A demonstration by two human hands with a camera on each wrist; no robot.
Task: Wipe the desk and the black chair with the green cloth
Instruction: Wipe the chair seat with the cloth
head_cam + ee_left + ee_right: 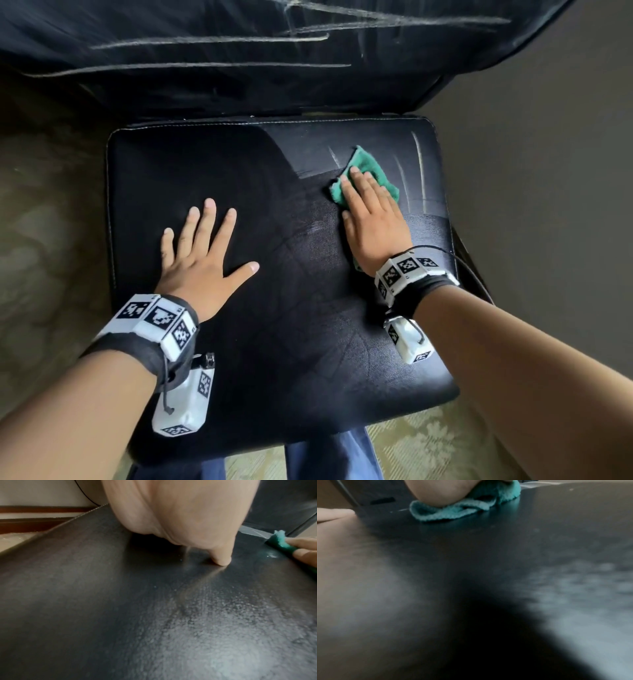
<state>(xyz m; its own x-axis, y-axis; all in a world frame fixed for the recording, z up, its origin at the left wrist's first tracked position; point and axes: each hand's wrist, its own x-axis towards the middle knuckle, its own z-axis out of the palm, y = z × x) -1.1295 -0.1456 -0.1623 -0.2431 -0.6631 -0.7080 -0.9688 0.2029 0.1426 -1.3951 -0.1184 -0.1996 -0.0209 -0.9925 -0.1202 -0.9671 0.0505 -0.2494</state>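
Your right hand (371,219) lies flat on top of the green cloth (364,162). Its fingers are straight and close together, and they press the cloth down. The cloth is under your palm and fingers. Its edges poke out past your fingertips and at both sides. In the right wrist view it is bunched in soft folds under the heel of your hand.

The cloth sits on the far right part of the seat of the black chair (291,342), near the back edge.

Your left hand (202,260) is flat on the seat too, with the fingers spread wide and the thumb pointing toward the other hand. It holds nothing. It rests on the left middle of the seat, well apart from the cloth.

Pale streaks (419,164) show on the seat just right of the cloth, and more run across the chair back (239,85). Blue trousers (329,455) show at the near edge of the seat. A patterned floor (421,442) lies around the chair.
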